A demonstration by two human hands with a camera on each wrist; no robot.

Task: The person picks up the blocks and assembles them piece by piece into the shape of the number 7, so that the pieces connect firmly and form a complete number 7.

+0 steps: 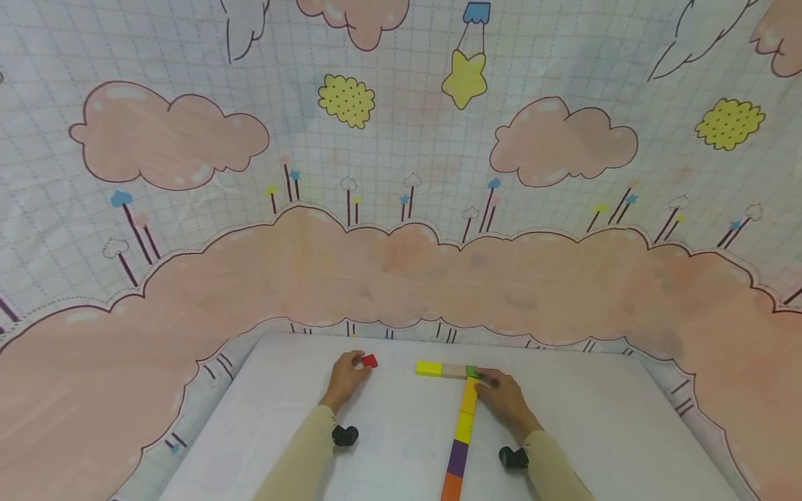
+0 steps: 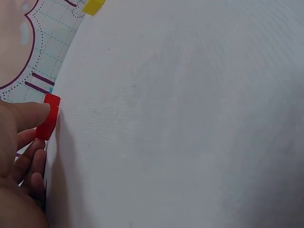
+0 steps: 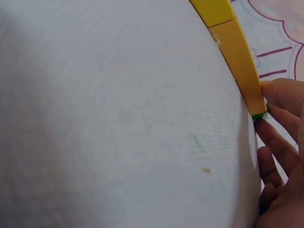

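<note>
My left hand (image 1: 347,379) pinches a small red block (image 1: 370,361) between thumb and fingers over the far left part of the table; the red block (image 2: 48,117) shows at the left edge of the left wrist view. My right hand (image 1: 506,398) grips around a green block (image 1: 471,371), index fingertip on its end. The thumb lies against the orange-yellow block (image 1: 468,396) just below it. A bright yellow block (image 1: 429,369) and a beige block (image 1: 454,371) stand in a row with the green one. The right wrist view shows only a sliver of the green block (image 3: 259,115).
From the orange-yellow block a line runs toward me: a yellow block (image 1: 464,427), a purple block (image 1: 457,458) and an orange block (image 1: 451,487). All stand on a white-covered table (image 1: 388,445). Behind it hangs a cloud-patterned cloth (image 1: 401,271). Dark devices sit at both wrists.
</note>
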